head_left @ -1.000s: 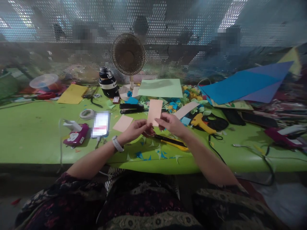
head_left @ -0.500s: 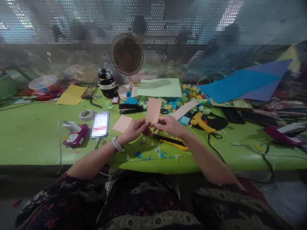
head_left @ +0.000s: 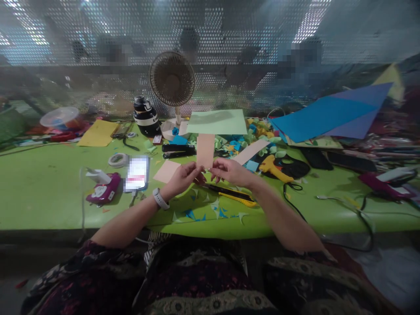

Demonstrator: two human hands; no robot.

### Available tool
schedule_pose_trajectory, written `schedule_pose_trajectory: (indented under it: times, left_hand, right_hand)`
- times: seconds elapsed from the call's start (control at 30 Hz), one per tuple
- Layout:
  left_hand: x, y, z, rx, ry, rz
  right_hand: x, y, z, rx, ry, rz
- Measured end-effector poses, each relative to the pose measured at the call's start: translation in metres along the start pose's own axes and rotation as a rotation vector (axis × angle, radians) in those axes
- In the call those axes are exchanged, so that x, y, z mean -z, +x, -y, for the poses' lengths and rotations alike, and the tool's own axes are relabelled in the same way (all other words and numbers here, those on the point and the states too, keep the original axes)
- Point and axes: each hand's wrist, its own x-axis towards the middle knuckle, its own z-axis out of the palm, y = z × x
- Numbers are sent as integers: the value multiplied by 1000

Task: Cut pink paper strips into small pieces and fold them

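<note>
A pink paper rectangle [head_left: 205, 151] stands upright between my hands. My left hand [head_left: 187, 176], with a white watch on its wrist, pinches its lower left corner. My right hand [head_left: 230, 171] pinches it at the lower right corner. Left of my left hand a pink paper square [head_left: 166, 171] lies on the table, and a pink strip [head_left: 252, 151] lies beyond my right hand. Below the hands rests a yellow and black cutter [head_left: 234, 196], with small blue and green paper scraps [head_left: 215, 211] near it.
The green table [head_left: 49, 188] holds a stapler [head_left: 179, 150], a fan [head_left: 172, 79], a bottle [head_left: 146, 117], a phone [head_left: 136, 173], a tape roll [head_left: 117, 160] and a yellow glue gun [head_left: 275, 168]. Blue sheets [head_left: 328, 113] lie at the back right. Cables run along the right.
The held pink paper has shifted slightly left and its edges now look doubled at the top left. My right fingers have moved slightly, and the view has tilted a little.
</note>
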Motion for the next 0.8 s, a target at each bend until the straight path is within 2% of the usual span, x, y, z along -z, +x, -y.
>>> schedule_pose_trajectory:
  times: [0.27,0.53,0.67,0.8]
  left_hand:
    - [6,0,-1,107,-38,113]
    - [10,4,3,123,-55,245]
    - [17,5,2,119,-64,205]
    - [25,8,-1,162,-91,93]
  right_hand:
    - [-5,-1,-2,106,-391,22]
    - [-3,0,-4,75,-332,34]
    - [7,-2,-1,67,-241,-12]
    - [18,-4,2,88,-176,-61]
